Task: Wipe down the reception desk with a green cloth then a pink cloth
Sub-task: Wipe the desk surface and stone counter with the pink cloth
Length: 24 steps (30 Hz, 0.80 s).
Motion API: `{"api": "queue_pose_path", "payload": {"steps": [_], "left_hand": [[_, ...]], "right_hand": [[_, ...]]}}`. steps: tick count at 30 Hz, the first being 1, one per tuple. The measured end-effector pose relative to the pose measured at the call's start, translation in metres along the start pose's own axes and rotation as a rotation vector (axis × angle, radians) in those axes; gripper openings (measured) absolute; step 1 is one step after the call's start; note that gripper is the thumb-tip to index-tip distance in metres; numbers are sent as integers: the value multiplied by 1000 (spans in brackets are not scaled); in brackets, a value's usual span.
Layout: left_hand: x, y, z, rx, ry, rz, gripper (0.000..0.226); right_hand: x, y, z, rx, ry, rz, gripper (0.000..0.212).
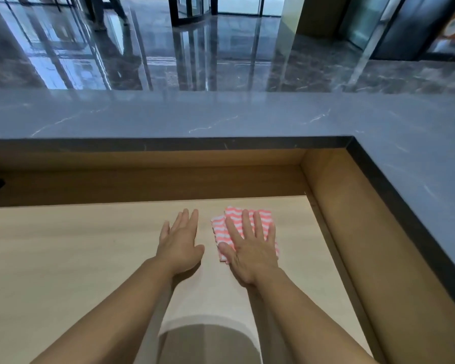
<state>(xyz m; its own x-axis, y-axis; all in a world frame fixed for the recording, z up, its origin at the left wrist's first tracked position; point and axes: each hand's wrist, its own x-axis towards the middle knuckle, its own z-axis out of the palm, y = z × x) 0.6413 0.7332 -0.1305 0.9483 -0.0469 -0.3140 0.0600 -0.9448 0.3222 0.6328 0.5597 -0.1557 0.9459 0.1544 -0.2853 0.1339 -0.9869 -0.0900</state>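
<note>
While the right hand [252, 248] presses flat on the pink cloth [243, 231], the left hand [180, 244] rests open on the table [76, 245].

Glossy dark marble floor [195, 61], glass revolving door [191, 9] beyond it, a person's legs [108, 11] at far left.

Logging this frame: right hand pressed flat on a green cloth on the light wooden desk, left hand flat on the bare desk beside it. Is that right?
Not quite. The head view shows the cloth under the right hand is pink-and-white striped, not green. The rest holds: straight fingers press it onto the light wooden desk, and the left hand lies flat on bare desk beside it.
</note>
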Motion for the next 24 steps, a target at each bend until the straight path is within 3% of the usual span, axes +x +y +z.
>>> {"api": "queue_pose_path", "payload": {"steps": [3, 8, 15, 17, 20, 24], "left_hand": [[14, -15, -10, 81, -29, -11, 91], [28, -30, -24, 164, -48, -16, 107], [33, -48, -32, 202, -2, 81, 115], [39, -48, -32, 219, -34, 99, 113], [45, -49, -31, 203, -88, 101, 113], [42, -54, -31, 171, -113, 112, 116]], "right_hand": [[14, 15, -6, -33, -5, 6, 81], [43, 48, -23, -10, 9, 103, 65], [78, 39, -36, 59, -15, 390, 60], [86, 4, -33, 58, 20, 333, 55], [94, -49, -27, 4, 19, 97, 54], [105, -47, -34, -41, -32, -133, 58]]}}
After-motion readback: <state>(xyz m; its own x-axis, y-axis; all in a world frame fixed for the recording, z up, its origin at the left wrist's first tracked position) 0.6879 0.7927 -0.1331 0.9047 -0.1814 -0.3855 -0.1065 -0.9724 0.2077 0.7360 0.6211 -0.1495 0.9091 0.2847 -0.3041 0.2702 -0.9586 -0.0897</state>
